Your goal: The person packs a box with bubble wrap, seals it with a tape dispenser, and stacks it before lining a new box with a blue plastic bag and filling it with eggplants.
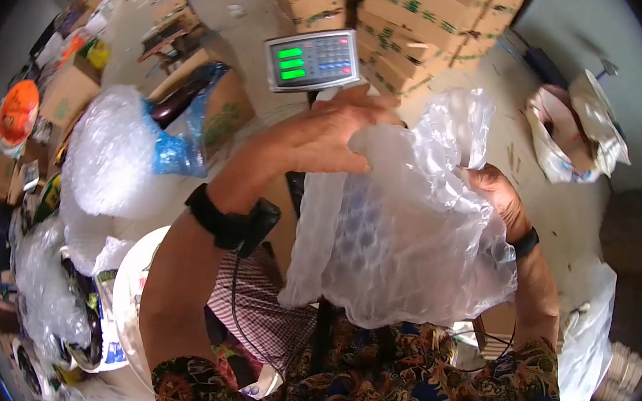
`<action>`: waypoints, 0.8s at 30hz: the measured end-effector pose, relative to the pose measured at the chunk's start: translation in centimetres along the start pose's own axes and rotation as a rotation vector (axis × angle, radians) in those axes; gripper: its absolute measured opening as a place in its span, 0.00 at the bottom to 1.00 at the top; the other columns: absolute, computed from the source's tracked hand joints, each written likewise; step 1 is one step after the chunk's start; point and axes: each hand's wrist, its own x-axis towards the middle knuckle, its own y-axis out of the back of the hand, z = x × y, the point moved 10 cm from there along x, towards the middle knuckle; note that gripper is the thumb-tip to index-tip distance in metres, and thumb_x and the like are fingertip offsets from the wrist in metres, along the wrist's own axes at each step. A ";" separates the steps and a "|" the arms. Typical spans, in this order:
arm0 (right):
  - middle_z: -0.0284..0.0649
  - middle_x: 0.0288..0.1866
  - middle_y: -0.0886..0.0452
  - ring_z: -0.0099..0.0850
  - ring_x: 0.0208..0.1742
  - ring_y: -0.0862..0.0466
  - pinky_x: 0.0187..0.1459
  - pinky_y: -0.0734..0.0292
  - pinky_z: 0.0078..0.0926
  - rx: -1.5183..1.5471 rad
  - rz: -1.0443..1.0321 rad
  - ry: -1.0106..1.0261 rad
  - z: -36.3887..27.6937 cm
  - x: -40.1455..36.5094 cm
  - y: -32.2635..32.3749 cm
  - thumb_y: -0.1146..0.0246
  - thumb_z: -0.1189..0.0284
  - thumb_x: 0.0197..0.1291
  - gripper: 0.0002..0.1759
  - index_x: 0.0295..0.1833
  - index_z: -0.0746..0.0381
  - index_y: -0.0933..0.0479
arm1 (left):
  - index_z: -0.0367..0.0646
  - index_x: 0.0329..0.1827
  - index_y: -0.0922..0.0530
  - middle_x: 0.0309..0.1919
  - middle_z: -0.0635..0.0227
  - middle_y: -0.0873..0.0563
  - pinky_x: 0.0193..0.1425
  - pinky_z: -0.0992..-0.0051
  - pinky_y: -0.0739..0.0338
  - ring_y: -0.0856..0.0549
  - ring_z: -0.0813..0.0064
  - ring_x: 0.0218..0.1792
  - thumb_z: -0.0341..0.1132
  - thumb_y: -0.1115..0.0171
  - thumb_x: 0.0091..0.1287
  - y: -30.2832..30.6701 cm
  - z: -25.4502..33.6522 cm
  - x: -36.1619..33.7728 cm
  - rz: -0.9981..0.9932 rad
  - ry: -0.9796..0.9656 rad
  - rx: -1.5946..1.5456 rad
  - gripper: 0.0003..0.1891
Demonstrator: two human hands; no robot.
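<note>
Both hands are raised close in front of me on a crumpled clear plastic bag with bubble wrap inside (404, 225). It hangs between them above the patterned shirt sleeves (472, 396) at the bottom of my view. The left hand (328, 135) lies on the bag's upper left corner with its fingers stretched out and slightly spread, pressing down on the film. A black wrist strap (229, 222) sits on that arm. The right hand (497, 196) is at the bag's right edge with its fingers lost behind the plastic, so I cannot tell whether it grips or only steadies. Just under the bag, to the left, is a red-and-white checked cloth (263, 304). Further left stands a big bundle of clear bubble wrap (107, 151), touching a blue plastic wrapper (178, 146). Beyond the left hand's fingers is a grey digital scale display with green digits (312, 59), tilted on its post. Behind it are stacked brown cardboard boxes with green print (418, 23). On the concrete floor to the right, well apart, lies an open white sack (571, 133).
</note>
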 end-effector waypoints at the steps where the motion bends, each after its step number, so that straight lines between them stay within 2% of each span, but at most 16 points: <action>1: 0.41 0.53 0.19 0.30 0.52 0.19 0.56 0.23 0.28 0.023 0.014 0.045 -0.1 -0.7 1.3 0.40 0.71 0.65 0.19 0.59 0.68 0.26 | 0.41 0.64 0.28 0.64 0.57 0.26 0.69 0.65 0.35 0.29 0.62 0.65 0.36 0.35 0.58 -1.5 -0.1 0.6 0.020 0.071 0.081 0.29; 2: 0.41 0.53 0.19 0.30 0.52 0.19 0.56 0.23 0.28 0.033 0.043 0.048 -0.1 -1.5 3.6 0.40 0.71 0.65 0.19 0.59 0.68 0.26 | 0.41 0.64 0.28 0.64 0.57 0.26 0.69 0.65 0.35 0.29 0.62 0.65 0.36 0.35 0.58 -2.5 -0.7 1.2 0.007 0.048 0.066 0.29; 4: 0.39 0.52 0.18 0.28 0.50 0.18 0.55 0.23 0.27 -0.310 0.181 0.263 -2.1 -3.8 9.2 0.41 0.70 0.67 0.19 0.59 0.68 0.26 | 0.38 0.55 0.23 0.47 0.63 0.17 0.56 0.73 0.28 0.20 0.74 0.48 0.36 0.39 0.63 -6.5 -5.7 0.8 -0.215 0.399 -0.319 0.18; 5: 0.39 0.53 0.19 0.26 0.52 0.19 0.57 0.25 0.28 0.066 0.031 0.195 -0.9 -3.1 9.6 0.41 0.67 0.67 0.21 0.60 0.68 0.27 | 0.38 0.55 0.23 0.47 0.63 0.17 0.56 0.73 0.28 0.20 0.74 0.48 0.36 0.39 0.63 -6.9 -6.2 0.3 -0.233 0.390 -0.325 0.18; 6: 0.39 0.55 0.19 0.26 0.56 0.21 0.58 0.26 0.28 0.025 0.245 0.116 -1.3 -4.5 8.5 0.41 0.65 0.66 0.23 0.62 0.68 0.28 | 0.38 0.49 0.22 0.39 0.67 0.18 0.50 0.76 0.28 0.22 0.78 0.42 0.35 0.40 0.63 -6.3 -6.6 -0.3 -0.114 0.402 -0.385 0.14; 8: 0.40 0.56 0.20 0.30 0.58 0.23 0.57 0.25 0.29 -0.719 0.256 0.552 -4.1 -7.5 6.6 0.40 0.63 0.65 0.26 0.62 0.68 0.29 | 0.38 0.43 0.22 0.31 0.72 0.20 0.44 0.79 0.29 0.23 0.83 0.35 0.34 0.41 0.64 -6.6 -6.3 -0.9 -0.024 0.421 -0.466 0.10; 10: 0.42 0.57 0.21 0.32 0.58 0.23 0.57 0.26 0.30 -0.440 0.154 0.536 -0.8 -5.9 10.7 0.40 0.63 0.65 0.26 0.63 0.67 0.30 | 0.35 0.33 0.27 0.23 0.66 0.27 0.34 0.77 0.33 0.29 0.80 0.27 0.34 0.40 0.61 -4.7 -5.3 -1.0 0.179 0.412 -0.527 0.10; 11: 0.44 0.58 0.22 0.34 0.58 0.23 0.58 0.26 0.30 -0.172 0.042 0.548 0.1 -5.2 12.2 0.40 0.62 0.65 0.27 0.64 0.67 0.31 | 0.35 0.33 0.27 0.23 0.66 0.27 0.34 0.77 0.33 0.29 0.80 0.27 0.34 0.40 0.61 -5.1 -5.3 -1.0 0.157 0.415 -0.541 0.10; 12: 0.44 0.58 0.22 0.34 0.58 0.23 0.58 0.26 0.30 -0.168 0.056 0.552 -0.6 -4.8 12.6 0.40 0.62 0.65 0.27 0.64 0.67 0.31 | 0.35 0.36 0.26 0.26 0.64 0.24 0.36 0.75 0.30 0.26 0.77 0.29 0.33 0.40 0.60 -5.2 -6.0 -1.0 0.109 0.468 -0.420 0.09; 14: 0.46 0.61 0.24 0.37 0.58 0.23 0.63 0.30 0.32 -1.002 0.618 0.157 -1.1 -4.4 15.2 0.38 0.58 0.63 0.31 0.65 0.65 0.34 | 0.36 0.38 0.25 0.28 0.62 0.22 0.39 0.73 0.28 0.23 0.73 0.31 0.32 0.40 0.60 -6.4 -7.3 -1.4 0.049 0.514 -0.316 0.08; 15: 0.48 0.64 0.28 0.40 0.62 0.26 0.66 0.33 0.33 -1.061 0.640 0.222 -1.6 -5.0 15.1 0.31 0.55 0.55 0.37 0.66 0.61 0.34 | 0.37 0.43 0.25 0.34 0.59 0.20 0.43 0.70 0.27 0.21 0.67 0.36 0.30 0.40 0.60 -5.7 -7.3 -1.6 0.179 0.406 -0.162 0.10; 16: 0.48 0.64 0.28 0.40 0.62 0.26 0.66 0.33 0.33 -1.053 0.645 0.197 -1.6 -6.0 14.0 0.31 0.55 0.55 0.37 0.66 0.61 0.34 | 0.39 0.48 0.24 0.39 0.56 0.19 0.46 0.67 0.25 0.19 0.61 0.41 0.29 0.41 0.59 -5.2 -6.5 -1.9 0.310 0.297 -0.013 0.13; 17: 0.48 0.66 0.31 0.41 0.64 0.29 0.66 0.34 0.35 -1.360 0.611 0.438 -4.1 -7.6 9.3 0.28 0.55 0.50 0.40 0.66 0.59 0.34 | 0.40 0.57 0.27 0.50 0.50 0.21 0.54 0.60 0.27 0.22 0.49 0.51 0.27 0.41 0.59 -4.9 -5.1 -1.9 0.315 0.293 0.141 0.20; 18: 0.47 0.68 0.33 0.43 0.67 0.32 0.67 0.34 0.36 -1.654 0.554 0.694 -5.2 -9.3 4.2 0.25 0.55 0.45 0.44 0.67 0.57 0.34 | 0.40 0.57 0.27 0.50 0.50 0.21 0.54 0.60 0.27 0.22 0.49 0.51 0.27 0.41 0.59 -5.0 -3.7 -1.8 0.299 0.297 0.134 0.20; 22: 0.46 0.74 0.43 0.46 0.72 0.40 0.66 0.40 0.47 -1.636 -0.133 0.425 2.3 -11.1 -4.3 0.22 0.53 0.35 0.54 0.70 0.54 0.38 | 0.33 0.61 0.30 0.52 0.46 0.23 0.61 0.58 0.31 0.24 0.49 0.55 0.31 0.38 0.60 -7.0 4.5 -1.4 0.250 0.215 0.041 0.25; 24: 0.46 0.76 0.47 0.47 0.73 0.42 0.64 0.41 0.49 -1.751 -0.278 0.308 7.4 -11.6 -6.0 0.21 0.50 0.28 0.61 0.71 0.59 0.40 | 0.31 0.63 0.33 0.56 0.44 0.26 0.62 0.58 0.32 0.26 0.46 0.57 0.35 0.38 0.61 -9.9 8.4 -2.1 0.169 0.239 -0.060 0.29</action>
